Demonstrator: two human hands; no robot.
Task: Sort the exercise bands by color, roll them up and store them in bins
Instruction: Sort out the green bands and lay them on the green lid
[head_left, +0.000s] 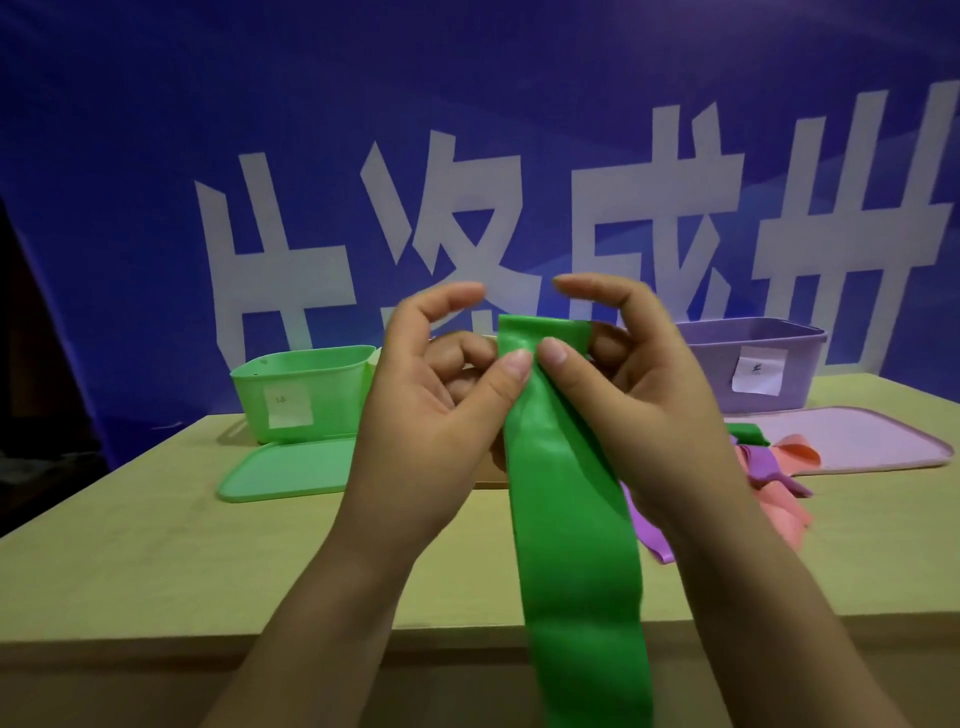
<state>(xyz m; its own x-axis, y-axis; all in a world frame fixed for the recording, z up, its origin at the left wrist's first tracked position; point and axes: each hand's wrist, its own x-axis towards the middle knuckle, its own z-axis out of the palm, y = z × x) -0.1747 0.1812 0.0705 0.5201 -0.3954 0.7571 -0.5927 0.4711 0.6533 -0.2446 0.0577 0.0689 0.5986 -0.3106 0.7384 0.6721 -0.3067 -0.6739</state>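
1. Head view: the left hand (426, 410) and the right hand (639, 400) are holding up a green band (566, 499) above the near edge of a pale wooden table (156, 561).
2. The band is a flat, smooth, glossy strip, folded over at its top and hanging down past the bottom of the view.
3. Each hand is pinching the folded top with its thumb against curled lower fingers; the 2 thumb tips are lying just beside each other on the band's front, while both index fingers are arching free above it.
4. At the far left, a rounded green plastic bin (306, 395) with a white paper label is standing open, with its flat green lid (285, 467) lying just in front.
5. At the far right, a purple bin (758, 364), also labelled, is sitting behind its pale purple lid (872, 436).
6. Near that lid, loose bands (779, 473) in purple, pink and green are lying crumpled in a heap.
7. A blue banner (467, 104) with large white characters is hanging behind.
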